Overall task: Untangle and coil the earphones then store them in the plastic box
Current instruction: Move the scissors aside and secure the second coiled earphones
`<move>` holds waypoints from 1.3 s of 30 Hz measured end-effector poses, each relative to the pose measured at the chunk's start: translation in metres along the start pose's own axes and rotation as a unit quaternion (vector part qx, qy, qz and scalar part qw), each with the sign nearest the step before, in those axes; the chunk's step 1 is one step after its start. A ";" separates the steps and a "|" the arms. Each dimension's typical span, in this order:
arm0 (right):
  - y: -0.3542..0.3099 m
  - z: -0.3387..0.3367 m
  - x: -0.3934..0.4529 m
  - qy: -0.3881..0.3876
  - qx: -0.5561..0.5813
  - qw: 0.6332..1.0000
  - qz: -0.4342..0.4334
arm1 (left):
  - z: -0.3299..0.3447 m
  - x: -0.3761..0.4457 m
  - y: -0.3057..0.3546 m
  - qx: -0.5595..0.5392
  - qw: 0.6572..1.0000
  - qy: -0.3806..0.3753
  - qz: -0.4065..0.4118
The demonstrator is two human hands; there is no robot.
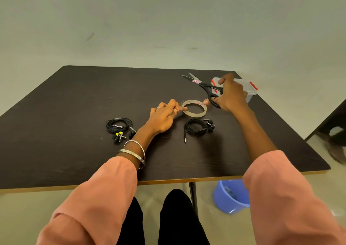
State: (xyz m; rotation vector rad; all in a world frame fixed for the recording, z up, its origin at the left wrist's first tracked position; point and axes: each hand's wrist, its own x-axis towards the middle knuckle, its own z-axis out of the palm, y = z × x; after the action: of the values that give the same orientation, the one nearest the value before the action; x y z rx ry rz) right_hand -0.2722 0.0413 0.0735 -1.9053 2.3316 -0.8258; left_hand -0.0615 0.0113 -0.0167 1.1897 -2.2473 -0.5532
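Two coiled black earphones lie on the dark table (74, 124): one with a yellow tag (119, 127) at the left, another (198, 127) right of centre with its jack pointing toward me. My left hand (165, 114) pinches the left rim of a clear tape roll (194, 108). My right hand (229, 94) grips black scissors (203, 84) with open blades, raised just right of the roll. The clear plastic box (243, 87) with red clips stands behind my right hand, partly hidden.
The table's front edge runs close to my lap. A blue plastic tub (231, 196) stands on the floor under the right front corner. A dark piece of furniture (335, 121) stands at the far right.
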 end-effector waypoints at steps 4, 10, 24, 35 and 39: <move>0.027 -0.005 -0.030 -0.048 0.169 0.980 0.094 | -0.004 -0.003 0.003 -0.086 0.996 0.025 -0.016; 0.068 -0.012 -0.075 -0.043 0.196 0.961 0.191 | -0.005 -0.009 0.004 -0.241 0.962 0.121 -0.049; 0.005 -0.014 -0.082 -0.044 0.093 0.993 0.063 | 0.001 -0.014 0.024 -0.268 0.928 0.211 -0.150; -0.025 0.044 -0.040 -0.193 0.428 0.883 0.000 | 0.005 -0.012 0.020 -0.341 0.921 0.162 -0.099; -0.021 0.046 -0.033 -0.176 0.439 0.881 -0.011 | 0.005 -0.006 0.018 -0.354 0.915 0.168 -0.095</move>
State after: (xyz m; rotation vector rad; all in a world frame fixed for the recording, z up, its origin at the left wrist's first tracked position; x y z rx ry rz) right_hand -0.2298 0.0511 0.0321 -1.4840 1.3450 -1.1445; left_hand -0.0737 0.0266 -0.0119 1.0136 -1.4448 -1.0398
